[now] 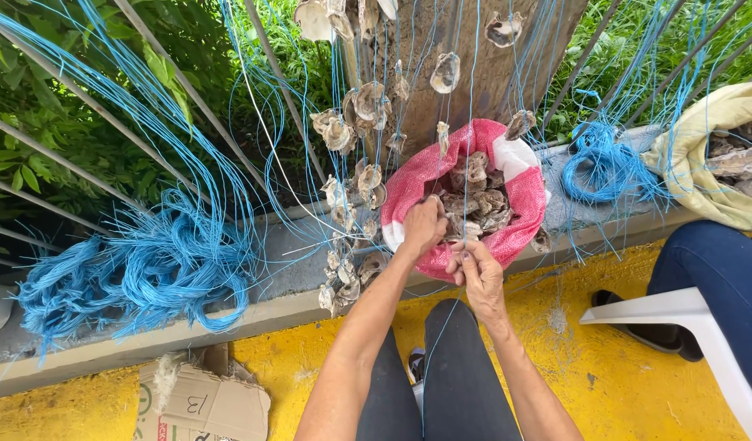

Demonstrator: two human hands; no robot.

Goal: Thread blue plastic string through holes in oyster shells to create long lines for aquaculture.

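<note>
Oyster shells (474, 200) filled a pink mesh sack (421, 175) that sat open on the grey concrete ledge (294, 245), near its middle, leaning back against a tree trunk (482, 73). The left hand (423, 224) reached over the sack's near rim, fingers curled down among the shells; whether it gripped one could not be told, since the back of the hand hid the fingertips. The right hand (478, 269) hovered just below the sack's lower edge, thumb and fingers pressed together on a thin blue string (441, 343) that ran down past the person's dark trousers (453, 376).

More shells hung threaded on blue strings (347, 131) from the metal railing (188, 90) above the ledge, a cluster of them trailing down to the ledge just left of the sack. A large tangle of blue twine (147, 273) lay at the left end of the ledge, and a smaller bundle (604, 167) lay right of the sack. At the far right end a yellowish sack (694, 155) held more shells.

Below the ledge the floor (621, 384) was painted yellow. A piece of cardboard (208, 404) lay on it at lower left. At lower right, another person's leg in blue jeans (719, 278) showed beside a white plastic chair (678, 314).
</note>
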